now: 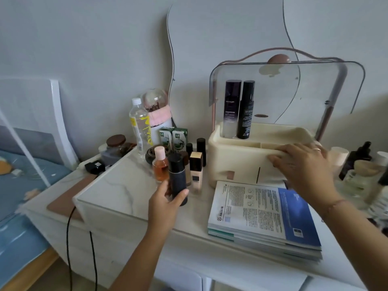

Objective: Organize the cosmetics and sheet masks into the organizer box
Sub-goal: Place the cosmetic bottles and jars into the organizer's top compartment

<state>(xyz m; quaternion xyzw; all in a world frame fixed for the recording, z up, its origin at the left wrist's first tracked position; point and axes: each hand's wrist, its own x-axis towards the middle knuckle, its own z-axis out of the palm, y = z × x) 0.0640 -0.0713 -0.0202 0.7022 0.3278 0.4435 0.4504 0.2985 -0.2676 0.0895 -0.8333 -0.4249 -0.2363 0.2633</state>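
Sheet masks (262, 215) lie nearest you in one flat stack, too many to count. Their long axis runs away from you toward the organizer box (231, 160), the near edge is close to the tabletop's (117, 185) front edge, and the far edge is just before the box.

To the left, your left hand (165, 204) wraps its fingers and thumb round one dark bottle (177, 177), upright with its cap up; you cannot tell whether its base touches the top. Bare marble spreads to its left, as far as the table's corner.

Just behind stand one orange bottle (160, 166) and one foundation bottle (195, 171), both upright.

Your right hand (302, 162) lies over the box's front rim, fingers fairly straight and close together, pointing left.

Inside, at the back left, two tall dark bottles (232, 108) stand side by side. The clear lid (283, 87) is raised behind them.

Farther left are two green cartons (174, 137) and one water bottle (139, 124).
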